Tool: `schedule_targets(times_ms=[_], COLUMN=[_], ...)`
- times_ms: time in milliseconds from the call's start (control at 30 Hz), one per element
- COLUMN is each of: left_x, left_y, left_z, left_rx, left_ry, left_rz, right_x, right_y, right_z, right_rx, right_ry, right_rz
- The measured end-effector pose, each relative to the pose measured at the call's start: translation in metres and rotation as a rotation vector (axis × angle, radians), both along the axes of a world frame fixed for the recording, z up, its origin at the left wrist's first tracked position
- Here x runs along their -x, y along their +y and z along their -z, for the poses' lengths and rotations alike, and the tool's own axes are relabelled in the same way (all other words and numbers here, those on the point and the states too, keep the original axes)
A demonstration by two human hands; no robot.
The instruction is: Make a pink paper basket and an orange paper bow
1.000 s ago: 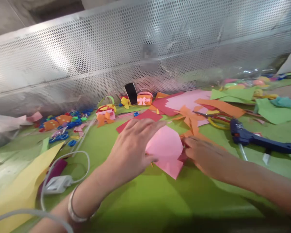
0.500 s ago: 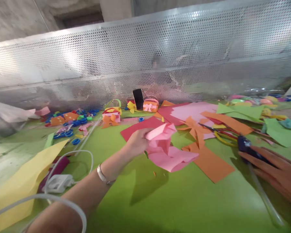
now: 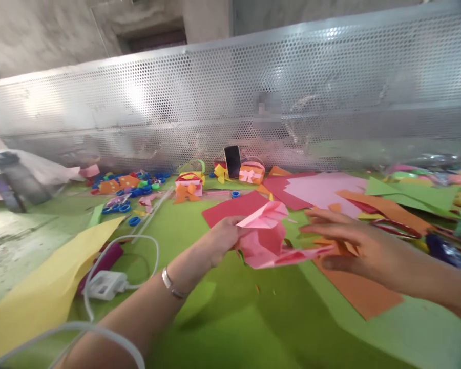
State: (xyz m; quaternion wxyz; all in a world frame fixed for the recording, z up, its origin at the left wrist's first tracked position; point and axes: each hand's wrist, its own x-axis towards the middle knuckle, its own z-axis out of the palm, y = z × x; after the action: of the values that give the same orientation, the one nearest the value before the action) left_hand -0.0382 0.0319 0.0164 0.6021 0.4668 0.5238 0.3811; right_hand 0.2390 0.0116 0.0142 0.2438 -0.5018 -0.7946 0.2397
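Note:
My left hand [image 3: 223, 238] pinches a folded piece of pink paper [image 3: 264, 238] by its left side, holding it above the green tabletop [image 3: 230, 328]. A flap of the paper stretches out to the right. My right hand [image 3: 349, 246] hovers just right of that flap with fingers apart and nothing in them; whether a fingertip touches the flap I cannot tell. Below my right hand lie orange paper pieces [image 3: 363, 289]. The dark blue glue gun [image 3: 447, 251] lies at the right, partly hidden by other things and the frame edge.
Small paper bags with bows [image 3: 188, 189] and a phone [image 3: 232, 161] stand at the back by a perforated metal panel [image 3: 200, 113]. Yellow paper [image 3: 49, 287], a white plug [image 3: 106, 284] and its cable are at left. Red-handled scissors [image 3: 397, 228] lie at right.
My right hand has left the glue gun and moved left to beside the pink paper. The paper's lower flap looks more edge-on. The view has shifted slightly.

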Motion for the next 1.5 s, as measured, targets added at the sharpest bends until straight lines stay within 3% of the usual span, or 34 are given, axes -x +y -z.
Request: schedule_targets(times_ms=[133, 300, 533, 700, 833, 1000, 1133, 1367, 1500], left_x=[0.002, 0.0, -0.002, -0.002, -0.005, -0.01, -0.01, -0.01, -0.011], left_y=[-0.002, 0.0, -0.003, -0.005, -0.009, -0.014, -0.018, -0.025, -0.024], left_z=[-0.001, 0.001, 0.003, 0.005, 0.01, 0.01, 0.006, 0.004, 0.005], left_rx=[0.023, 0.075, 0.115, 0.144, 0.076, 0.041, -0.005, -0.157, -0.412], left_ry=[-0.045, -0.082, -0.124, -0.172, -0.095, -0.022, -0.05, -0.055, 0.118], left_rz=[0.006, 0.002, 0.011, 0.0, 0.069, 0.03, 0.077, -0.044, -0.086], right_x=[0.058, 0.072, 0.069, 0.068, 0.072, 0.072, 0.068, 0.065, 0.062], right_y=[0.012, 0.015, 0.012, 0.009, 0.007, 0.007, 0.012, 0.016, 0.015], right_z=[0.0, 0.025, 0.041, 0.038, 0.033, 0.033, 0.039, 0.043, 0.04], right_rx=[0.331, 0.446, 0.366, 0.306, 0.244, 0.179, 0.189, 0.287, 0.278], right_ry=[0.327, 0.5, 0.467, 0.43, 0.388, 0.34, 0.357, 0.506, 0.517], right_rz=[0.017, 0.172, 0.271, 0.229, 0.213, 0.279, 0.372, 0.416, 0.438])
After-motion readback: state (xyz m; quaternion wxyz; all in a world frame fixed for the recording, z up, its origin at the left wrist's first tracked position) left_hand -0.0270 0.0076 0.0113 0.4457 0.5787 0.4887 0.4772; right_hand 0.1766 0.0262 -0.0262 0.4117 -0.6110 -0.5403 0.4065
